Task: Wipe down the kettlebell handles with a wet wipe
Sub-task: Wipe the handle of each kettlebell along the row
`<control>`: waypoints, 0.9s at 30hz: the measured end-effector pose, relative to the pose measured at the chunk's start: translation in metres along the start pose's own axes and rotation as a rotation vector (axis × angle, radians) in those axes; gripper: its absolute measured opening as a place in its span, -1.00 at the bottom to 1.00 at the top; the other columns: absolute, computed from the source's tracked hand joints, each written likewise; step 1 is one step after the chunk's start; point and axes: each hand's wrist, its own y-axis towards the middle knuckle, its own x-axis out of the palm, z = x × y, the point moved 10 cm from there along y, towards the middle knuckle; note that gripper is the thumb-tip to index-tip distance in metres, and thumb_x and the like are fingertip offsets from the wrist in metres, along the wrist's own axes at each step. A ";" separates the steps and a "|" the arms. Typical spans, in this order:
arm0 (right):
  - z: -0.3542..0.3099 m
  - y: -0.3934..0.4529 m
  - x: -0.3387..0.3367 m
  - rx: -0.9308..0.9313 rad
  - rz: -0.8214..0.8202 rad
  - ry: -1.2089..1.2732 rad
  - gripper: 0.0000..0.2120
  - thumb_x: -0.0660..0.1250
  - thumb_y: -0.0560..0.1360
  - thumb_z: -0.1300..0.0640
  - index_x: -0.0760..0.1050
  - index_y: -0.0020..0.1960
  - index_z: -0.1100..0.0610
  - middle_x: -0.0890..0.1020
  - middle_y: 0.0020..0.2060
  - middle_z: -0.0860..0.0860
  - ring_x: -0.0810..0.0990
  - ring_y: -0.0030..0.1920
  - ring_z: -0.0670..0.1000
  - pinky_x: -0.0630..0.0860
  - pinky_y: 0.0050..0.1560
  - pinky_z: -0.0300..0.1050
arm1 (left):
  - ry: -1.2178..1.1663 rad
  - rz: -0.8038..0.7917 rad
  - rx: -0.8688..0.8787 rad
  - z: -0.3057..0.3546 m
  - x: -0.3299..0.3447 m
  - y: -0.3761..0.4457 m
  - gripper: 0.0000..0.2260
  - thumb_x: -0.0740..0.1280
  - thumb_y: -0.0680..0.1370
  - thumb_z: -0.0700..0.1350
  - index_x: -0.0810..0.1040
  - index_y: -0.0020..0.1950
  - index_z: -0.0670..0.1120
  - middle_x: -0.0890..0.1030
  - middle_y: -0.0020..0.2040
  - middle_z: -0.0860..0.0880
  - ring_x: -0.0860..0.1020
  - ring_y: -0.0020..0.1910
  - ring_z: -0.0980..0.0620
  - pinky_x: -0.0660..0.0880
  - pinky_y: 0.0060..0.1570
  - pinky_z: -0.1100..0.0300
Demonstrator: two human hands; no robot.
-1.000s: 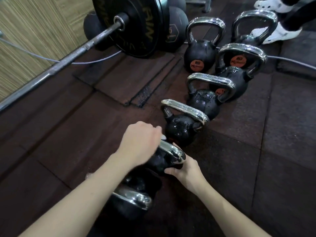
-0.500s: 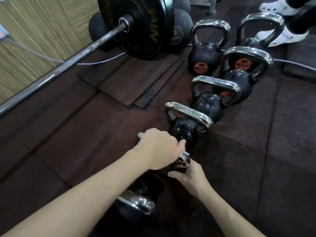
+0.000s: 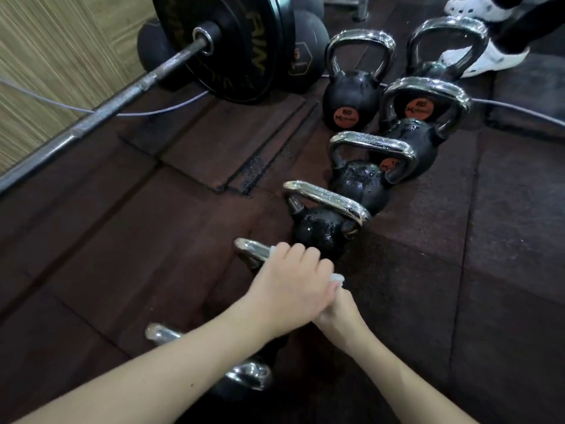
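While the left hand (image 3: 290, 289) curled over the chrome handle (image 3: 253, 252) of the second-nearest kettlebell in the floor row, a scrap of white wipe (image 3: 336, 278) showed at its fingertips. The right hand (image 3: 336, 313), mostly hidden, seemingly steadied the bell. Heavy iron likely stays put; wet chrome looked slippery, so wrapping the bar suited.

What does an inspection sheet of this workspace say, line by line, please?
Surface: dark rubber floor tiles, one raised mat.
Job's things: row of kettlebells; left hand wraps the wet wipe round one chrome handle; next kettlebell looks wet.
Clutter: barbell with black plate.
Grips: left closed on handle; right hand mostly hidden below, grip unclear.
Cables: grey cable across the floor.
Surroundings: wood-grain wall; another person's white shoes.
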 end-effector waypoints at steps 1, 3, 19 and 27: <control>-0.001 0.000 0.002 -0.005 -0.014 -0.010 -0.66 0.41 0.52 0.28 0.38 -0.18 -0.12 0.56 -0.33 -0.14 0.58 -0.22 -0.19 0.44 -0.34 -0.41 | 0.059 -0.023 0.038 0.015 0.004 0.002 -0.80 0.21 0.57 -0.10 0.50 -0.23 -0.07 0.47 -0.29 -0.07 0.45 -0.29 -0.09 0.32 -0.26 0.00; -0.019 -0.006 0.001 -0.108 -0.019 -0.142 -0.63 0.23 0.61 0.43 0.37 -0.15 -0.01 0.49 -0.25 -0.13 0.57 -0.18 -0.15 0.48 -0.28 -0.42 | 0.117 -0.223 0.009 0.024 0.015 0.012 -0.82 0.14 0.57 -0.19 0.54 -0.08 -0.09 0.50 -0.16 -0.08 0.47 -0.17 -0.09 0.29 -0.17 -0.01; -0.006 -0.001 -0.001 -0.013 -0.018 0.084 -0.17 0.67 0.30 0.10 0.41 0.49 -0.14 0.65 0.21 -0.25 0.56 0.26 -0.26 0.45 0.36 -0.24 | -0.230 -0.076 0.014 -0.064 -0.017 -0.018 -0.83 0.14 0.69 -0.05 0.43 -0.07 0.06 0.47 -0.22 0.09 0.52 -0.19 -0.01 0.46 0.15 -0.02; -0.007 -0.001 0.002 -0.058 -0.044 0.126 -0.07 0.64 0.33 0.11 0.27 0.57 -0.15 0.62 0.23 -0.34 0.52 0.32 -0.31 0.41 0.47 -0.11 | -1.306 -0.269 -1.042 -0.162 0.081 -0.056 -0.62 0.21 0.54 0.18 0.50 -0.23 -0.11 0.50 -0.33 -0.07 0.42 -0.32 -0.05 0.32 -0.16 0.07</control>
